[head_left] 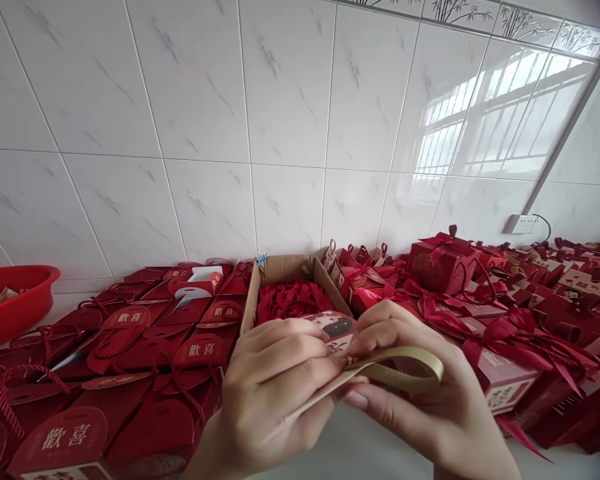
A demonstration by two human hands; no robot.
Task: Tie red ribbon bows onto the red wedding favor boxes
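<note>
Close to the camera, both hands meet on one small gift box (336, 325), red with a printed cartoon figure, mostly hidden by the fingers. My left hand (280, 380) is closed round its left side and a pale flat edge. A looped olive-gold ribbon handle (413, 367) sticks out toward the right. My right hand (420, 387) pinches the box where the ribbon comes out, thumb below and fingers above. Just behind the hands stands an open cardboard box (251, 300) holding a heap of dark red ribbons (295, 300).
Red gift boxes with twisted cord handles (150, 373) cover the left side. On the right are many finished-looking boxes with red bows (510, 333). A red plastic basin (25, 300) sits at far left. Behind rises a white tiled wall (290, 120) with a socket (523, 224).
</note>
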